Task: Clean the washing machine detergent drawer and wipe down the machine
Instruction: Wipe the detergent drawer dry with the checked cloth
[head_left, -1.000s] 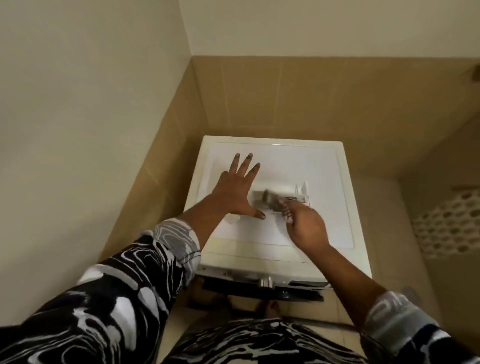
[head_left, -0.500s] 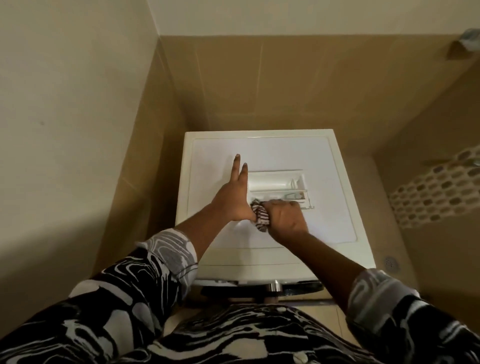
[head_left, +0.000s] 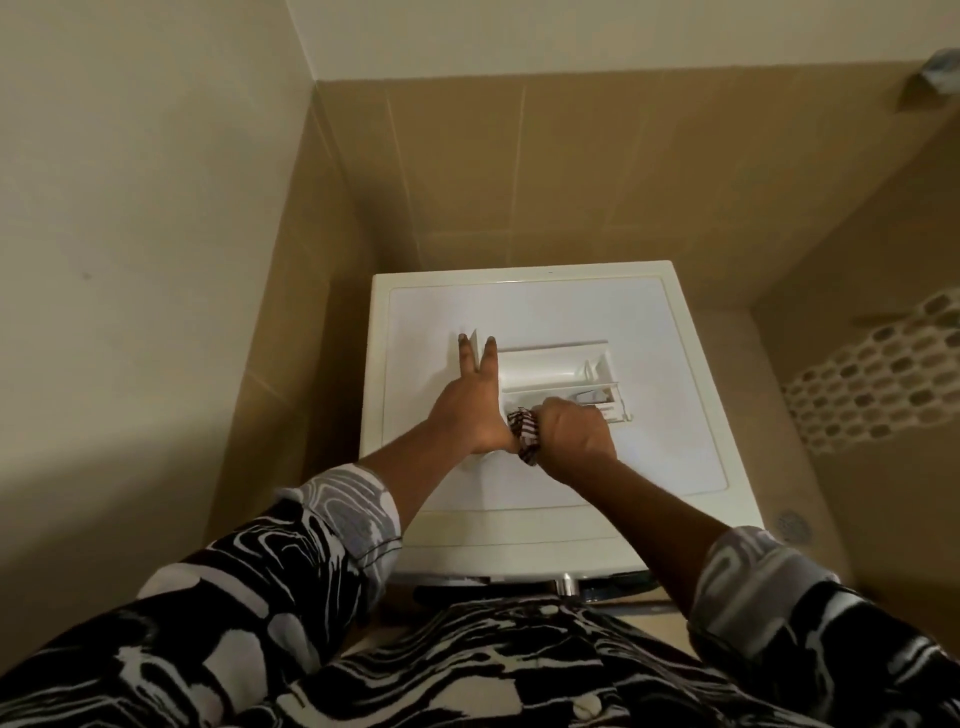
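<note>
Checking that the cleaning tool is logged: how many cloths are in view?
1. A striped cloth is bunched in the right hand, at the near edge of the detergent drawer. Part of it is hidden by the fingers.

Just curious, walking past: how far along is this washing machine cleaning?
Done: the white plastic detergent drawer is out, lying on top of the white washing machine. In hand: the right hand rubs its near edge with a bunched striped cloth; the left hand steadies it, fingers flat. Left: refitting the drawer and wiping the machine.
</note>
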